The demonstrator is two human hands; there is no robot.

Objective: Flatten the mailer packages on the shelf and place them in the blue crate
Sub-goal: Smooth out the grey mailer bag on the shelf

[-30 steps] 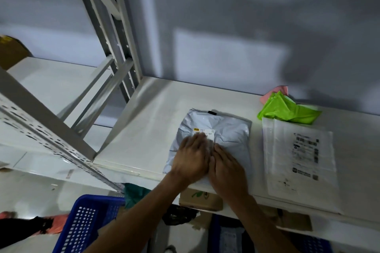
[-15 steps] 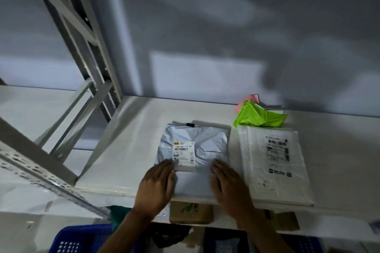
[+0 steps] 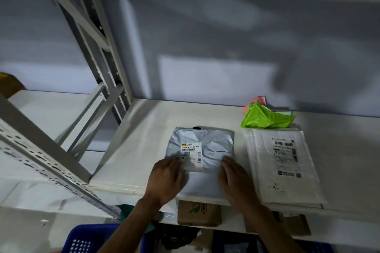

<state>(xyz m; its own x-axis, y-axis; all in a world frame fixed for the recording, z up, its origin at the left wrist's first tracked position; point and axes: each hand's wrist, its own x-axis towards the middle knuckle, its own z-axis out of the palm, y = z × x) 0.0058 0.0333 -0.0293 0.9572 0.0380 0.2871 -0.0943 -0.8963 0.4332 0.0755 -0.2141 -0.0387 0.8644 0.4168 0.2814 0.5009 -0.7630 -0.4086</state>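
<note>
My left hand [image 3: 167,179] and right hand [image 3: 236,181] both lie palm down on the grey mailer [image 3: 211,148], fingers straight and close together, gripping nothing. The left covers its near left part, fingertips over the lower corner of the white label [image 3: 192,153]. The right presses the near right part, and a bare strip of mailer shows between the two.

The mailer lies flat on the shelf [image 3: 139,150], near the middle of the front edge. Its long axis runs from the front edge toward the back wall, with the near end reaching the front edge and a small black tab [image 3: 197,128] at the far end. The label's print reads upright to me.

Just beside it on the right lies a white mailer [image 3: 281,170], laid the same way. A crumpled green bag [image 3: 267,118] sits behind that one, touching its far edge. Below the shelf's front edge I see a cardboard box [image 3: 199,213] and, lower left, the blue crate [image 3: 84,240].
</note>
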